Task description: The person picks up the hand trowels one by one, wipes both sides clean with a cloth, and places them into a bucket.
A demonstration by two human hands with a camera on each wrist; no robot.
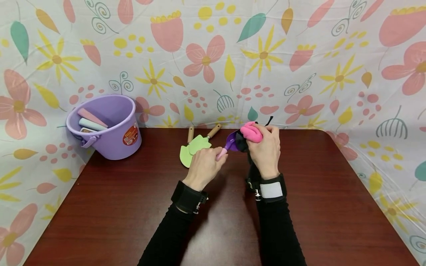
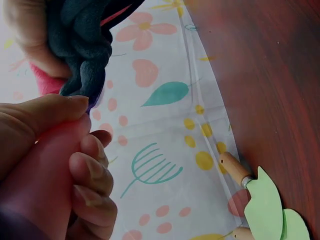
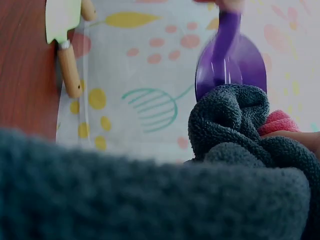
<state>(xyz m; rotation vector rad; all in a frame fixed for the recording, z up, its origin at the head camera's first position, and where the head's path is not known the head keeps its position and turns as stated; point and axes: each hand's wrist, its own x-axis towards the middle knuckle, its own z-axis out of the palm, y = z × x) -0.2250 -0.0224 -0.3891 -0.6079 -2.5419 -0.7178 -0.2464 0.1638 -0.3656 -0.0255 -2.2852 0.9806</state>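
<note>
My left hand (image 1: 204,164) grips the pink handle (image 1: 221,153) of a small purple toy shovel (image 1: 232,140) above the dark wooden table (image 1: 133,207). The shovel's blade (image 3: 231,60) points toward the back wall. My right hand (image 1: 264,149) holds a pink and dark grey cloth (image 1: 250,133) bunched against the blade; the dark part (image 3: 235,120) hangs down past the wrist. In the left wrist view the fingers (image 2: 90,175) curl round the pink handle (image 2: 40,180), with the cloth (image 2: 80,45) just above.
Two green leaf-shaped tools with wooden handles (image 1: 194,146) lie on the table near the back wall. A lilac bucket (image 1: 108,127) holding pastel-coloured items stands at the back left. A flowered sheet (image 1: 213,55) walls in the table on three sides.
</note>
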